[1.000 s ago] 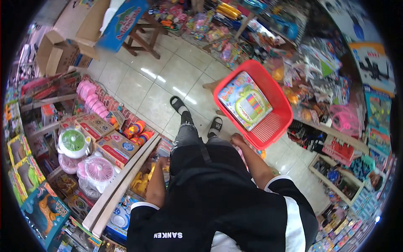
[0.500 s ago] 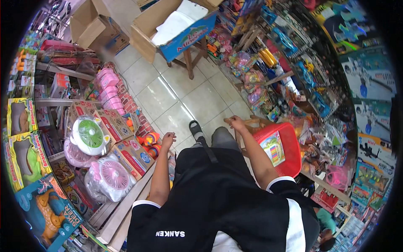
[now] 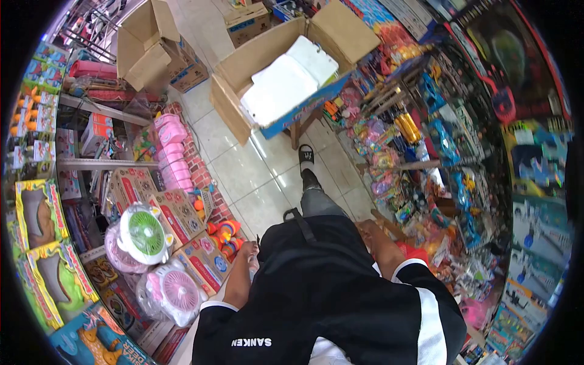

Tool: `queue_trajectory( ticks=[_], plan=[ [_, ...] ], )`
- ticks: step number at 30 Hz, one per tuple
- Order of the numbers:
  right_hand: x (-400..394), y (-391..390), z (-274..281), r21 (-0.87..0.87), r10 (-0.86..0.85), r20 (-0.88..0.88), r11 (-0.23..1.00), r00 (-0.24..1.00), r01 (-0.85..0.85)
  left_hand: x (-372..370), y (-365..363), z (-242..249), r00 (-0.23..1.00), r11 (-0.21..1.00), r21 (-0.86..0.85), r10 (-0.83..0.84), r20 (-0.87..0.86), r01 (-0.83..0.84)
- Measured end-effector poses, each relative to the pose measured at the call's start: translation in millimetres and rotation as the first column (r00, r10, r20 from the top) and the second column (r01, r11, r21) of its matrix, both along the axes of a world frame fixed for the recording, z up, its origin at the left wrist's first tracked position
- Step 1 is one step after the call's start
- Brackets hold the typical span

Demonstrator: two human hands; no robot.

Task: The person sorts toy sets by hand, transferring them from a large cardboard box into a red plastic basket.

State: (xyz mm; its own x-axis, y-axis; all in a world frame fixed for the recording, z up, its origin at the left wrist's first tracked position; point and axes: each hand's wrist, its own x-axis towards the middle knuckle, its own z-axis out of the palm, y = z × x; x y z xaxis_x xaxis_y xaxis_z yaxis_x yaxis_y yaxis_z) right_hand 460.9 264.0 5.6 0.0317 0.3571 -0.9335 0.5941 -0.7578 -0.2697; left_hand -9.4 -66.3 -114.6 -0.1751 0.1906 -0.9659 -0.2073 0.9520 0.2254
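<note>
My left hand (image 3: 250,248) hangs at my side with its fingers loosely apart and nothing visible in it. Closest to it are orange and red plastic toys (image 3: 226,236) on the left. My right hand (image 3: 368,231) is low beside my right thigh, its fingers mostly hidden, and I see nothing in it. A bit of a red plastic basket (image 3: 415,253) shows past my right forearm. One foot in a black slide sandal (image 3: 306,154) is forward on the tiles.
Ahead stands an open carton (image 3: 228,100) with white sheets (image 3: 292,73) on a wooden stand. Another open cardboard box (image 3: 146,48) is at far left. Plastic-wrapped fans (image 3: 145,234) and pink toys (image 3: 173,152) line the left shelf; packaged toys (image 3: 389,140) crowd the right. Tiled floor (image 3: 249,176) runs between.
I have moved forward, so the carton and shelves are nearer. My foot has stepped ahead. Both hands have dropped closer to my body, and the red basket is mostly out of sight behind my arm.
</note>
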Motion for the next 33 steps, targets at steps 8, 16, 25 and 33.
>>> queue_trajectory(
  ticks=[8, 16, 25, 33],
  plan=[
    [-62, 225, -118, 0.207, 0.57, -0.004, 0.804, 0.822, -0.557, -112, 198, 25, 0.846, 0.96, 0.152, -0.125, -0.519, 0.235],
    [-245, 397, 214, 0.26, 0.581, -0.645, 0.778, 0.496, -0.573, -137, 448, 268, 0.555, 0.596, 0.789, 0.609, -0.567, 0.151],
    [-351, 444, 194, 0.943, 0.542, 0.292, -0.023, 0.788, -0.333, -107, 583, 274, 0.807, 0.488, 0.873, 0.504, -0.308, 0.029],
    [-388, 461, 209, 0.733, 0.58, 0.129, 0.49, 0.804, -0.471, -103, 594, 236, 0.931, 0.695, 0.712, 0.187, -0.313, 0.1]
  ],
)
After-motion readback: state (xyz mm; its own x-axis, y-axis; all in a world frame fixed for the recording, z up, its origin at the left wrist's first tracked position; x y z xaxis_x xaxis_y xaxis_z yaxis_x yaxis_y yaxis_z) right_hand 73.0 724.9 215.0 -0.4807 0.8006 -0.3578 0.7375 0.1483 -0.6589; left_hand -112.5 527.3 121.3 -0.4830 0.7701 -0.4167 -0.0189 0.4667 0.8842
